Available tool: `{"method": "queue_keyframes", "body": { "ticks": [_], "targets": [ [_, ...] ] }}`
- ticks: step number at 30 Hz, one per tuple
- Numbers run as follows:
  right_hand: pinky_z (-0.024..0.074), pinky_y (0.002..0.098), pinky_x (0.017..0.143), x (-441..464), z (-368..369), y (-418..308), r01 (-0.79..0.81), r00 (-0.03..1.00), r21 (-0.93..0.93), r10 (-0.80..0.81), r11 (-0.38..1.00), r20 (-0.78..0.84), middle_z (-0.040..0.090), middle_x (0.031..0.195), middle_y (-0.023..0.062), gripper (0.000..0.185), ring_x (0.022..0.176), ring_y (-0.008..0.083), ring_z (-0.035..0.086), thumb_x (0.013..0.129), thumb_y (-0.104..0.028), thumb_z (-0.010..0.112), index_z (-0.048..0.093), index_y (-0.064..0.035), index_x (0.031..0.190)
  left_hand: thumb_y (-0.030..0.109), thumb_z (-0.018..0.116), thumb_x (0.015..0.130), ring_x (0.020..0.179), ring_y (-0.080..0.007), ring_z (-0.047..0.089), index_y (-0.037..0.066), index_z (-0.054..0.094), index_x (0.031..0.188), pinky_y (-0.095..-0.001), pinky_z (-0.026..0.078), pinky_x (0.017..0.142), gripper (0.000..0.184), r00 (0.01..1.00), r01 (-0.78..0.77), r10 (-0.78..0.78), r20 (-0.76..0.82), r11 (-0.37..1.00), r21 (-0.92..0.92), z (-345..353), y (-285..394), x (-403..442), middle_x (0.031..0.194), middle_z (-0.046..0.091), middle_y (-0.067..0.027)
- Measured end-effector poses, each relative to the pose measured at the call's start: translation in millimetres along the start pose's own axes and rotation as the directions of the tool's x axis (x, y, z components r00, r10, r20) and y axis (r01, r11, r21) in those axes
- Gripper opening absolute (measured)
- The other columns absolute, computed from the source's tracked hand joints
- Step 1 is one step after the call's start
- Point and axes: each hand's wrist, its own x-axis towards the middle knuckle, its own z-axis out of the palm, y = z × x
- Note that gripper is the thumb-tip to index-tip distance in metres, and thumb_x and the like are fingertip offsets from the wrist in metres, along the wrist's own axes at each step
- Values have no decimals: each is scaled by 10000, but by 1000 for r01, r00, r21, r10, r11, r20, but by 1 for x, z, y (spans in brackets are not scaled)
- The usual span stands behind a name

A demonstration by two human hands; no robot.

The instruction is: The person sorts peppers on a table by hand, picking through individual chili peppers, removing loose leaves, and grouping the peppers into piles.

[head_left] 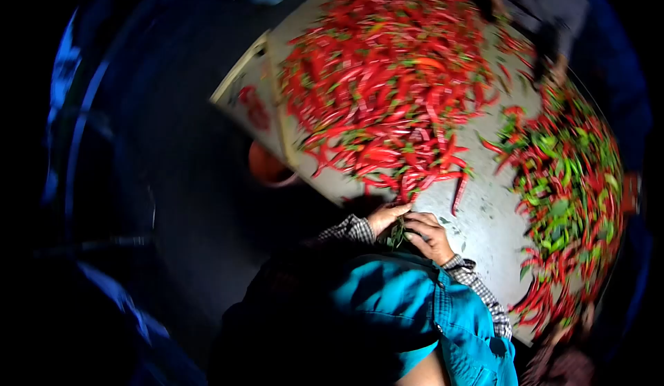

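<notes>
At the near edge of the pale table (443,199), my left hand (389,217) is closed, with red chili peppers (408,191) sticking out just beyond its fingertips. Close beside it, my right hand (427,236) has its fingers bent inward over dark green stems and leaves (396,234) between the two hands. Shadow and blur hide the exact finger contact. Straight ahead of both hands spreads a big heap of red chilies (387,81) with green stems.
A second pile of mixed red and green peppers (564,178) lies along the right side. Another person's hand (555,71) reaches in at upper right; more hands (553,334) work at lower right. An orange-brown bucket (268,167) stands below the table's left edge. Small leaf scraps dot the tabletop.
</notes>
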Motion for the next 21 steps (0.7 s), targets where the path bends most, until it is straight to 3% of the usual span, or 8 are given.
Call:
{"method": "queue_keyframes", "body": {
  "ticks": [2,3,5,8,9,11,14,21],
  "targets": [
    [404,329,863,-5,11,6,-87,983,98,101,991,-155,587,1017,103,184,953,236,524,773,-80,631,608,-30,948,350,567,848,577,-96,513,57,616,812,-227,411,557,299,967,-231,246,-68,957,178,-34,11,-23,676,582,-3],
    [413,310,843,-9,14,17,-128,950,143,163,981,-265,595,978,87,165,917,201,535,781,-71,627,602,-23,936,325,561,849,584,-93,518,42,610,791,-234,418,564,293,897,-381,415,-154,901,209,-63,6,-27,646,575,-6],
    [425,261,782,-22,9,41,-364,868,283,434,887,-242,590,880,40,113,834,127,531,805,-58,612,586,-13,904,273,565,848,571,-96,526,27,600,766,-241,430,558,262,708,-541,621,-337,783,306,-120,4,-60,658,578,-17],
    [417,211,643,-47,0,71,-408,878,280,457,869,-139,542,773,-21,61,687,68,480,851,-41,551,566,-18,905,238,574,852,562,-88,521,21,596,757,-261,425,478,238,342,-507,631,-696,748,429,-178,-11,-126,623,553,-23],
    [412,208,642,-54,0,81,-425,877,265,466,866,-116,536,770,-25,54,687,67,475,852,-39,547,564,-18,899,239,573,854,556,-89,515,24,596,753,-262,421,469,238,201,-455,630,-750,738,498,-209,-28,-137,626,551,-29],
    [387,175,625,-60,-3,79,-470,855,261,508,843,-100,525,749,-46,49,675,43,454,836,-36,577,576,-15,880,267,546,865,568,-108,537,24,601,809,-269,429,488,255,39,-359,626,-779,736,574,-270,-73,-157,663,567,-48],
    [389,175,624,-75,-8,96,-486,850,241,518,840,-94,526,757,-44,52,673,41,457,834,-17,563,572,-15,886,256,550,859,592,-125,538,29,598,811,-280,428,512,237,36,-284,579,-815,788,547,-309,-120,-177,684,570,-54],
    [402,181,620,-103,-22,112,-457,844,214,497,864,-202,519,741,-40,83,659,43,464,827,19,537,565,-27,890,220,564,837,676,-182,542,48,587,818,-318,424,595,174,116,260,279,-953,918,300,-349,-228,-165,756,579,-72]
  ]
}}
